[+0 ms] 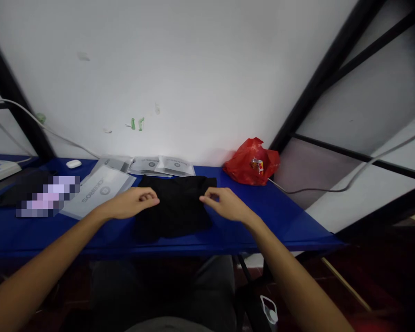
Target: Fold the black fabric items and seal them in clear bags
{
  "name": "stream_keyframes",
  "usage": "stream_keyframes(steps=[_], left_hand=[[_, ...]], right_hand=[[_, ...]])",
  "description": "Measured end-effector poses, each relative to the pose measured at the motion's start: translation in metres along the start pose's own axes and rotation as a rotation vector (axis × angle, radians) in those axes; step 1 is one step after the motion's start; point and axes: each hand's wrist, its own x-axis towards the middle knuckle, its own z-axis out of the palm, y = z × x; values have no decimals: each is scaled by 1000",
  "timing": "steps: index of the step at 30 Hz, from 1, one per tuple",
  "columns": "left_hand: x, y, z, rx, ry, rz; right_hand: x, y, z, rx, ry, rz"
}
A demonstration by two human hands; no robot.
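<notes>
A dark black folded garment (180, 207) lies flat on the blue tabletop in front of me, its exact kind hard to make out. At its left side is my left hand (138, 201), fingers curled and thumb pointing inward over the cloth. My right hand (224, 203) mirrors it on the right side, thumb and fingertips drawn together at the fabric. Both hands appear to pinch the garment, though the dark cloth hides the exact contact.
Grey-white printed plastic bags (102, 189) lie at left, with smaller packets (176, 166) along the wall. A red plastic bag (242, 161) with a can (257, 166) stands back right. A white case (74, 163), a pixelated patch and a white device (0, 171) occupy the far left.
</notes>
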Motion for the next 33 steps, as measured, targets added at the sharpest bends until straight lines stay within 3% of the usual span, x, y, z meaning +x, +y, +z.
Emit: stream_keyframes(steps=[3,6,9,16,23,28,31,33], left_hand=[[32,-13,21,295,265,-53],[56,-23,40,498,278,-156],[63,-32,53,612,348,-138],[61,-39,58,624,415,-114],[61,-39,57,589,416,-103],[60,-40,56,563,417,-73],[59,-40,56,552,416,-74],[59,-40,56,545,411,-76]], right_hand=[[27,12,18,-255,231,231],[53,25,33,-304,238,393],[66,37,39,-244,231,469],[50,65,28,-106,301,476],[28,81,26,-165,279,563],[27,70,21,-244,308,548],[35,57,25,-256,392,347],[41,54,33,-210,322,176]])
